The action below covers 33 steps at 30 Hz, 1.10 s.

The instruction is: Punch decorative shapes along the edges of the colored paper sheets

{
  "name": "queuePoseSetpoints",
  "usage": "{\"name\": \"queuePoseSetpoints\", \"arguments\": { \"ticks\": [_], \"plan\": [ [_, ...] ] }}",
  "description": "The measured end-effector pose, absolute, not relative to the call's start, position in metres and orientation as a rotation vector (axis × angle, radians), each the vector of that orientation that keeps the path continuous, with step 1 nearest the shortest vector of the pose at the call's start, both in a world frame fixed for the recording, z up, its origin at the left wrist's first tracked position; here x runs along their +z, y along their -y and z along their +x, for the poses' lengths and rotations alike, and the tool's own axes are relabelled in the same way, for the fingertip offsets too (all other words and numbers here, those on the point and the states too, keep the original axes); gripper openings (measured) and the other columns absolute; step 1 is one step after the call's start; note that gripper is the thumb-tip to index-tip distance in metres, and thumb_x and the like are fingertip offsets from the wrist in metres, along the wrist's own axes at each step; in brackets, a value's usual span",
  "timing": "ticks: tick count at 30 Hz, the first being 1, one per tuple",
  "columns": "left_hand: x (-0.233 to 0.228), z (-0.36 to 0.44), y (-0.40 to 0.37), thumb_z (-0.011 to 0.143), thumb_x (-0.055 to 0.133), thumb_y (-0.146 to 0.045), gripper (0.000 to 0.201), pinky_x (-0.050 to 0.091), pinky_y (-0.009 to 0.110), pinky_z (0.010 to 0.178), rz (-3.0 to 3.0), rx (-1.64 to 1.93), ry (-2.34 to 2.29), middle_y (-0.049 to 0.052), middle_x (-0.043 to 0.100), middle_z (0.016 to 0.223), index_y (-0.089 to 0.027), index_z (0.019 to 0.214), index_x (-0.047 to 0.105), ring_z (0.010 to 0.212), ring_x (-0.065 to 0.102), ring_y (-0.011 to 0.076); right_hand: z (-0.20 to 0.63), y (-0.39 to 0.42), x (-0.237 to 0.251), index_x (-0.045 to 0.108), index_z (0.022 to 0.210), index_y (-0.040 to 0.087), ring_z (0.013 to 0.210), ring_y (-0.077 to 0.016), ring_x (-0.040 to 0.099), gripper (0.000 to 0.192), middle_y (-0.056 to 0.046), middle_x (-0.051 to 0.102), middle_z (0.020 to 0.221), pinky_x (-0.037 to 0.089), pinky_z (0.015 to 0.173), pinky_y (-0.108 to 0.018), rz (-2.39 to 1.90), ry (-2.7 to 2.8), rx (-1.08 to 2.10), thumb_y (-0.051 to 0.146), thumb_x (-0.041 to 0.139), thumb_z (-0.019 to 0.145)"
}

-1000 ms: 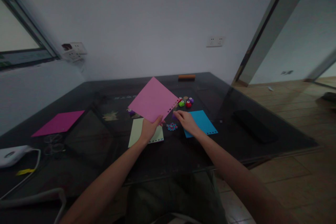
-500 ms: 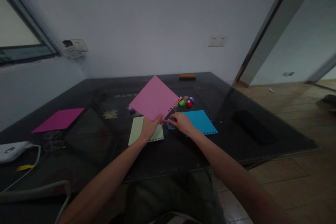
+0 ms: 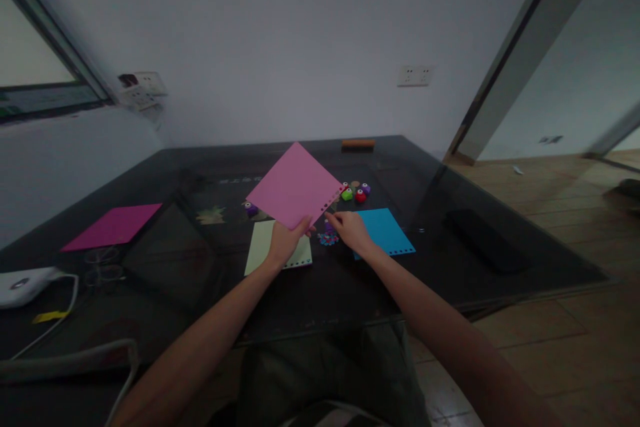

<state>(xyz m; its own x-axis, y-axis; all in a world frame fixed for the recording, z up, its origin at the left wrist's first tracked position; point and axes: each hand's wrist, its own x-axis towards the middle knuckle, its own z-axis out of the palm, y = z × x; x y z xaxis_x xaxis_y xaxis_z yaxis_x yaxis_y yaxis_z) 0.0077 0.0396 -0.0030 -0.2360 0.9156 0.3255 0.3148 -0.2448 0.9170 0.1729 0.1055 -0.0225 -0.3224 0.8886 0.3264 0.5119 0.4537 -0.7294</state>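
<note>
My left hand [image 3: 287,240] is closed on the lower corner of a pink sheet of paper [image 3: 297,183], which tilts up above the table. A row of holes runs along the sheet's lower right edge. My right hand [image 3: 349,228] is closed in a pinch beside that holed edge; what its fingertips grip is too small to make out. Just below the fingertips are a small purple object [image 3: 329,227] and a cluster of tiny blue and red pieces [image 3: 329,239]. A pale green holed sheet [image 3: 260,247] lies partly under my left hand, and a blue holed sheet [image 3: 387,233] beside my right.
Behind the pink sheet sit small toy-like pieces with eyes: green [image 3: 347,194], red [image 3: 360,196] and purple [image 3: 251,210]. A magenta sheet [image 3: 113,227] and a white corded device [image 3: 25,287] are at left. A dark case [image 3: 483,240] lies right, a brown roll [image 3: 358,144] at the back.
My right hand has risen slightly along the sheet's holed edge, away from the left fingers, uncovering more of the purple object and tiny pieces. My left hand still holds the pink sheet.
</note>
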Motion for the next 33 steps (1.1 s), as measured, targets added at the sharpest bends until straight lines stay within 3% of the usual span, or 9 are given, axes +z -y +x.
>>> {"name": "queuePoseSetpoints", "arguments": {
  "ticks": [4,8,12,18,26,33],
  "plan": [
    [-0.003,0.008,-0.04,0.074,0.062,-0.039,0.029,0.048,0.028,0.061,1.479,1.508,-1.496,0.005,0.066,0.056,-0.015,0.058,0.065,0.053,0.059,0.0165,0.175,-0.111,-0.024,0.047,0.045,0.02,0.044,-0.0121,0.042,0.049,0.0,0.042,0.042,0.025,0.046,-0.026,-1.154,1.803,0.942,0.052,0.052,0.082],
    [-0.003,0.009,-0.04,0.073,0.063,-0.039,0.028,0.048,0.028,0.059,1.462,1.505,-1.489,0.005,0.066,0.057,-0.015,0.059,0.065,0.052,0.058,0.0165,0.177,-0.115,-0.024,0.054,0.051,0.017,0.038,-0.009,0.039,0.047,0.001,0.046,0.042,0.028,0.04,-0.023,-1.205,1.691,1.214,0.05,0.049,0.084],
    [-0.006,0.008,-0.041,0.074,0.063,-0.039,0.028,0.047,0.028,0.06,1.466,1.49,-1.487,0.005,0.065,0.057,-0.015,0.059,0.065,0.052,0.058,0.0164,0.178,-0.115,-0.023,0.063,0.063,0.013,0.034,-0.0068,0.036,0.042,0.001,0.047,0.04,0.022,0.035,-0.021,-1.186,1.584,1.394,0.046,0.049,0.085],
    [-0.009,0.007,-0.041,0.075,0.063,-0.039,0.028,0.046,0.028,0.059,1.479,1.475,-1.482,0.005,0.065,0.057,-0.015,0.059,0.065,0.053,0.058,0.0168,0.181,-0.109,-0.016,0.063,0.068,0.013,0.029,-0.0051,0.029,0.04,0.004,0.042,0.034,0.018,0.032,-0.019,-1.044,1.447,1.693,0.041,0.044,0.089],
    [-0.007,0.008,-0.041,0.075,0.063,-0.038,0.027,0.047,0.028,0.059,1.447,1.484,-1.49,0.005,0.066,0.057,-0.015,0.061,0.065,0.053,0.059,0.0171,0.18,-0.108,-0.013,0.06,0.072,0.016,0.039,-0.0072,0.044,0.034,0.001,0.054,0.048,0.032,0.038,-0.019,-0.973,1.168,1.859,0.045,0.051,0.087],
    [-0.008,0.004,-0.043,0.075,0.062,-0.038,0.029,0.047,0.028,0.06,1.461,1.507,-1.492,0.005,0.067,0.058,-0.015,0.06,0.065,0.054,0.06,0.0171,0.183,-0.106,-0.015,0.06,0.075,0.017,0.046,-0.0092,0.054,0.034,-0.002,0.062,0.057,0.043,0.044,-0.02,-0.889,1.272,1.87,0.049,0.054,0.085]
  ]
}}
